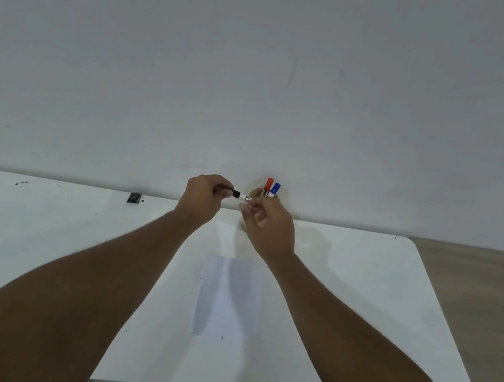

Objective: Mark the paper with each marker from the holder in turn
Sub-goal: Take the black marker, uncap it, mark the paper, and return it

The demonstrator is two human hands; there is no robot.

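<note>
Paper (229, 298) lay at lower centre on the white table (360, 294). Above it, the left hand (204, 197) pinched a black cap (232, 193) while the right hand (271, 228) pinched the marker (245, 197). Beyond, 2 markers, red (268, 184) and blue (275, 189), stood in the holder (255, 193).

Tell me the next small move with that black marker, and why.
Probably pull the hands apart to uncap: the left hand grips the cap end of the black marker, the right hand pinches its white barrel, and the paper looks unmarked.

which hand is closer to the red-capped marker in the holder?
Right. The right hand sits just below the red-capped marker, in front of the holder; the left hand is farther off to its left.
</note>
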